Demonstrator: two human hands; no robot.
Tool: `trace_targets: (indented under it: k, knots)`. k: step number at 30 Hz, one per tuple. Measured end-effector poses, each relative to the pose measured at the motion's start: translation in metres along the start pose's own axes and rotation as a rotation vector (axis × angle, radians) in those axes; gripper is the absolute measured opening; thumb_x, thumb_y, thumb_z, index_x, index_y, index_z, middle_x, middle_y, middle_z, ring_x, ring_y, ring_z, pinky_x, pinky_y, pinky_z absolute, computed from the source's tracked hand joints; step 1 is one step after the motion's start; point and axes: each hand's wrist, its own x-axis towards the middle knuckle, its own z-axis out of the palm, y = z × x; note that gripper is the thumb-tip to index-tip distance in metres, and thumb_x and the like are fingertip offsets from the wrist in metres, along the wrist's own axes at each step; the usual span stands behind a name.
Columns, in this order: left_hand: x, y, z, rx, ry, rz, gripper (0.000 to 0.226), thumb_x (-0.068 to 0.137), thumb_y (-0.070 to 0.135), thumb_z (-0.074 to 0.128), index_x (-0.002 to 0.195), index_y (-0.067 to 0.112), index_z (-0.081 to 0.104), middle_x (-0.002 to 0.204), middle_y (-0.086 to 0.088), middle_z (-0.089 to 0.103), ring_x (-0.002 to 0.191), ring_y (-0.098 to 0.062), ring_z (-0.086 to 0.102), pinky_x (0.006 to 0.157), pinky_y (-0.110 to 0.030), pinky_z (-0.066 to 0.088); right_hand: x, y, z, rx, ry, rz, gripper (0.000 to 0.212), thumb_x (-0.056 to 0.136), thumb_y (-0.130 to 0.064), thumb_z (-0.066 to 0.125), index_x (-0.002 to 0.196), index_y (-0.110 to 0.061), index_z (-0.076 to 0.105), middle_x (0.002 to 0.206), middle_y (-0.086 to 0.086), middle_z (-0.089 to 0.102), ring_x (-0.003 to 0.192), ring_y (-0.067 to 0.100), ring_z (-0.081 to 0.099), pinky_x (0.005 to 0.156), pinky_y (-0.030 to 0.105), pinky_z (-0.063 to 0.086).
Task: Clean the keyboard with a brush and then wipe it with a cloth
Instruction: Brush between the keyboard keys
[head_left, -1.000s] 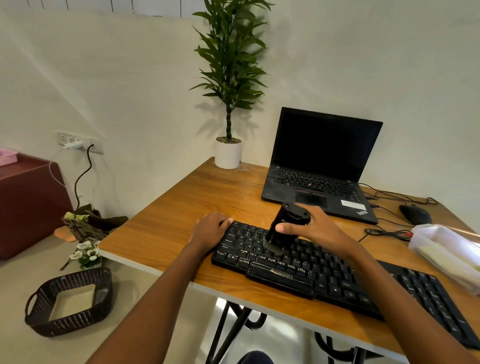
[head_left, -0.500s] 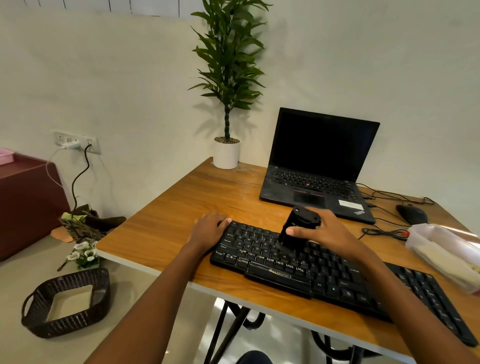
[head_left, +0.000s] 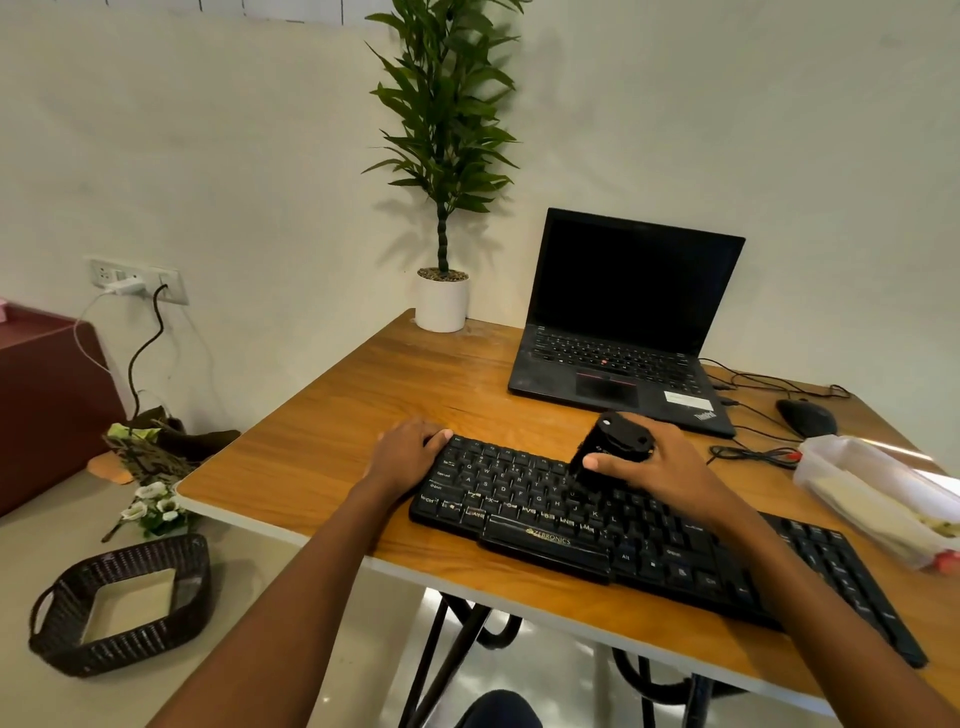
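— From the head view, where does the keyboard lie?
— Along the near edge of the wooden table, in front of the open laptop.
— And the person's hands?
— The left hand rests at the keyboard's far left corner, fingers relaxed and close together. The right hand grips a black brush, thumb across its near side. The brush is tilted, with its lower end on the middle letter keys.
— Anything else?
— A mouse and a clear plastic container sit to the right. A potted plant stands at the far corner, and a dark basket sits on the floor.
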Motion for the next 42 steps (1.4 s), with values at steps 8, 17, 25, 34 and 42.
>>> trace_targets:
  k: [8,17,25,34,42]
  knots:
    - [0.001,-0.001,0.0,0.001,-0.002,0.005,0.037,0.098,0.04,0.038,0.116,0.02,0.064,0.123,-0.005,0.058,0.119,-0.025,0.048,0.108,-0.051,0.026,-0.008,-0.004,-0.003,0.013,0.016,0.021,0.027,0.072,-0.037,0.072,0.089,-0.018,0.062,0.085,-0.004,0.065,0.074,-0.001,0.06,0.065,0.008,0.044]
    - [0.001,-0.003,0.001,0.034,-0.021,-0.003,0.039,0.098,0.044,0.036,0.119,0.024,0.062,0.121,-0.003,0.059,0.117,-0.024,0.049,0.106,-0.051,0.03,-0.009,-0.005,-0.015,0.028,-0.097,0.106,0.028,0.071,-0.037,0.074,0.089,-0.02,0.06,0.087,-0.003,0.065,0.076,0.003,0.062,0.063,0.011,0.043]
    - [-0.001,0.004,-0.001,0.058,-0.013,0.001,0.039,0.099,0.042,0.035,0.121,0.022,0.061,0.127,-0.003,0.056,0.12,-0.022,0.047,0.107,-0.044,0.024,-0.007,-0.012,-0.008,0.048,-0.102,0.147,0.035,0.07,-0.038,0.075,0.092,-0.016,0.06,0.087,-0.002,0.065,0.075,0.004,0.062,0.062,0.012,0.043]
    - [-0.003,0.002,-0.001,0.039,-0.009,0.013,0.038,0.099,0.041,0.036,0.12,0.022,0.062,0.122,-0.003,0.057,0.118,-0.023,0.048,0.105,-0.045,0.027,0.0,-0.013,0.004,0.05,-0.072,0.136,0.028,0.077,-0.027,0.068,0.093,-0.006,0.06,0.088,0.007,0.066,0.077,0.012,0.063,0.065,0.013,0.047]
    - [-0.003,0.003,-0.001,0.016,0.002,0.025,0.037,0.099,0.04,0.036,0.115,0.022,0.064,0.12,-0.002,0.059,0.116,-0.023,0.049,0.106,-0.045,0.028,-0.011,-0.014,0.025,-0.016,0.227,0.127,0.013,0.079,-0.024,0.069,0.076,-0.016,0.059,0.074,0.001,0.064,0.07,0.015,0.063,0.06,0.023,0.048]
